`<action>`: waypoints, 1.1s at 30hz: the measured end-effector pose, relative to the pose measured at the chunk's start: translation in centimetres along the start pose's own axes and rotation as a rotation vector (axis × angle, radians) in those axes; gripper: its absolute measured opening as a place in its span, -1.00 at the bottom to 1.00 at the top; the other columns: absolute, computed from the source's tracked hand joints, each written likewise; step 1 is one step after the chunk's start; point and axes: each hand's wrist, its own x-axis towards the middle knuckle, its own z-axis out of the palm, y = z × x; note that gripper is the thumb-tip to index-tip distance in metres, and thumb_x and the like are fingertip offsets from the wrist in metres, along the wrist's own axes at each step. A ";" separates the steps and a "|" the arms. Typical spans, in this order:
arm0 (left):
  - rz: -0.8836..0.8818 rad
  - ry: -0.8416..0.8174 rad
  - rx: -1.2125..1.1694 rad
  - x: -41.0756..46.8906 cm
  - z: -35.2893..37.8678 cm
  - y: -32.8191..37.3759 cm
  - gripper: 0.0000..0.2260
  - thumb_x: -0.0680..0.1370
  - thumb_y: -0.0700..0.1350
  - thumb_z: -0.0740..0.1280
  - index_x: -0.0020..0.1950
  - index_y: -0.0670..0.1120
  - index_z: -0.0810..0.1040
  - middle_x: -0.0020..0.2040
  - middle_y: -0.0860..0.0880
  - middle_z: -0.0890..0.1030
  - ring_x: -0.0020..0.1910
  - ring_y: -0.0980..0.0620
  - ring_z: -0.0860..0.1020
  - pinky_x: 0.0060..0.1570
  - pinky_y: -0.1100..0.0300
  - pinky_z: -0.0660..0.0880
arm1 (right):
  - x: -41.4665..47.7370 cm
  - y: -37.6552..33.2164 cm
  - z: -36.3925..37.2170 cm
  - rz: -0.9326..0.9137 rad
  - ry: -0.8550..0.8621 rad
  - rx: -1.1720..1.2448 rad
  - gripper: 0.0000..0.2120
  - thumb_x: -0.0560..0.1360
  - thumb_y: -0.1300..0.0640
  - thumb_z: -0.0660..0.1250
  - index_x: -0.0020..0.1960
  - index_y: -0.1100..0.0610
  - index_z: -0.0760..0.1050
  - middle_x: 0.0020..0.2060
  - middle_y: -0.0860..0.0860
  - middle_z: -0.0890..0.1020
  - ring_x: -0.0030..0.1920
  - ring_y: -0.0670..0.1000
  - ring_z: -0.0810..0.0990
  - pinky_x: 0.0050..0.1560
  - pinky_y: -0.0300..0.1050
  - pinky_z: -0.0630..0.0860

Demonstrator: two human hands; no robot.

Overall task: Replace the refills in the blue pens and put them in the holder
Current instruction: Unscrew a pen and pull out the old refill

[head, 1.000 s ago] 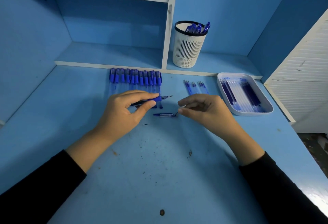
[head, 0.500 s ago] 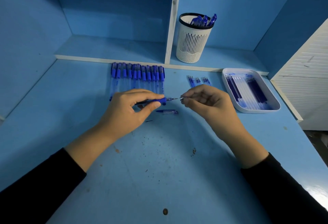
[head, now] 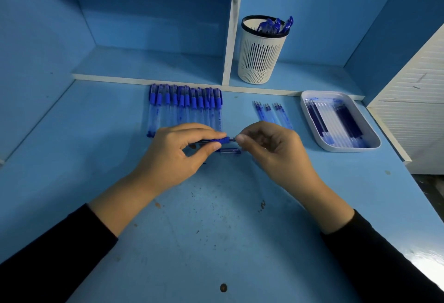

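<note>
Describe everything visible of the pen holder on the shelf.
The pen holder is a round white cup, plastic by its look, with a black rim, vertical slots down its wall and a finer mesh band at the foot. It stands upright on the low shelf, close beside the white divider, on its right. Several blue pens stand inside, leaning toward its right rim.

left sleeve (head: 48,252): black, long | right sleeve (head: 384,252): black, long | left hand (head: 177,156), right hand (head: 274,149): bare
</note>
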 end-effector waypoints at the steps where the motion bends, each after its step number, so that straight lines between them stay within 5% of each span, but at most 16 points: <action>1: 0.014 -0.001 0.006 0.1 0.0 0.0 -0.83 0.48 -0.22 0.48 0.07 -0.14 0.70 -0.06 0.04 0.68 -0.14 0.15 0.62 -0.13 0.22 0.57 | 0.0 0.1 0.1 -0.021 0.005 -0.076 -0.77 0.52 -0.01 0.35 -0.18 0.14 0.58 -0.38 -0.04 0.60 -0.39 -0.11 0.50 -0.35 -0.22 0.41; 4: 0.022 0.005 0.011 0.3 0.1 0.0 -0.83 0.49 -0.21 0.47 0.07 -0.14 0.70 -0.06 0.05 0.68 -0.11 0.19 0.62 -0.11 0.23 0.57 | 0.0 0.0 -0.1 -0.032 -0.022 -0.050 -0.76 0.49 -0.06 0.35 -0.10 0.14 0.56 -0.31 -0.05 0.60 -0.28 -0.05 0.57 -0.17 -0.15 0.52; 7: 0.000 0.027 0.022 0.3 0.0 -0.1 -0.84 0.48 -0.20 0.47 0.06 -0.14 0.70 -0.06 0.07 0.67 -0.10 0.24 0.60 -0.08 0.26 0.57 | 0.1 0.3 -0.3 -0.045 -0.085 0.084 -0.82 0.49 0.23 0.42 0.06 0.15 0.51 -0.15 0.00 0.60 -0.13 -0.01 0.61 -0.03 -0.28 0.50; 10: 0.006 0.001 0.019 0.2 0.0 -0.1 -0.84 0.49 -0.19 0.47 0.06 -0.14 0.70 -0.07 0.07 0.67 -0.13 0.26 0.59 -0.09 0.33 0.54 | 0.0 0.4 0.1 -0.074 -0.065 -0.029 -0.97 0.53 0.21 0.38 -0.05 0.14 0.54 -0.24 -0.05 0.62 -0.22 -0.10 0.60 -0.11 -0.37 0.44; 13: -0.001 0.005 0.009 0.2 0.0 0.0 -0.83 0.49 -0.20 0.47 0.07 -0.14 0.70 -0.07 0.05 0.68 -0.14 0.20 0.60 -0.10 0.31 0.55 | 0.0 0.3 -0.2 -0.055 -0.040 -0.014 -0.88 0.51 0.09 0.39 -0.06 0.15 0.57 -0.25 -0.03 0.64 -0.24 -0.11 0.60 -0.15 -0.34 0.45; 17: 0.004 0.008 0.017 0.2 0.0 0.1 -0.83 0.48 -0.20 0.48 0.07 -0.14 0.70 -0.06 0.02 0.69 -0.12 0.17 0.62 -0.06 0.30 0.56 | 0.2 0.3 -0.2 -0.088 -0.047 0.042 -0.91 0.48 0.26 0.42 -0.03 0.16 0.55 -0.19 -0.01 0.63 -0.17 -0.07 0.61 -0.05 -0.32 0.48; 21: 0.002 0.004 0.014 0.2 -0.1 0.0 -0.82 0.48 -0.20 0.48 0.07 -0.14 0.70 -0.07 0.02 0.69 -0.13 0.17 0.62 -0.10 0.29 0.56 | 0.2 0.4 -0.3 -0.085 -0.014 -0.029 -0.86 0.48 0.05 0.42 -0.07 0.12 0.59 -0.27 -0.07 0.63 -0.23 -0.09 0.59 -0.13 -0.28 0.49; 25: -0.013 0.019 0.008 0.3 -0.1 0.1 -0.83 0.47 -0.21 0.49 0.05 -0.15 0.70 -0.11 0.00 0.69 -0.17 0.20 0.60 -0.10 0.34 0.53 | 0.2 0.3 -0.4 -0.136 -0.017 0.059 -0.83 0.45 0.28 0.46 0.02 0.16 0.57 -0.13 0.02 0.65 -0.09 0.00 0.64 0.03 -0.22 0.54; 29: -0.001 0.018 0.023 0.2 -0.1 0.1 -0.83 0.47 -0.19 0.49 0.05 -0.13 0.70 -0.10 0.06 0.67 -0.17 0.25 0.59 -0.10 0.35 0.53 | 0.1 0.3 0.0 -0.092 0.053 0.021 -0.94 0.46 0.16 0.45 -0.10 0.14 0.64 -0.28 -0.06 0.67 -0.25 -0.11 0.62 -0.13 -0.34 0.46; 33: -0.011 0.021 0.014 0.3 -0.2 0.2 -0.84 0.46 -0.19 0.49 0.04 -0.15 0.71 -0.12 0.02 0.69 -0.18 0.21 0.60 -0.12 0.29 0.56 | 0.0 0.2 -0.3 -0.143 0.035 0.058 -0.80 0.43 0.22 0.49 0.05 0.16 0.63 -0.13 0.01 0.67 -0.08 0.00 0.65 0.05 -0.12 0.57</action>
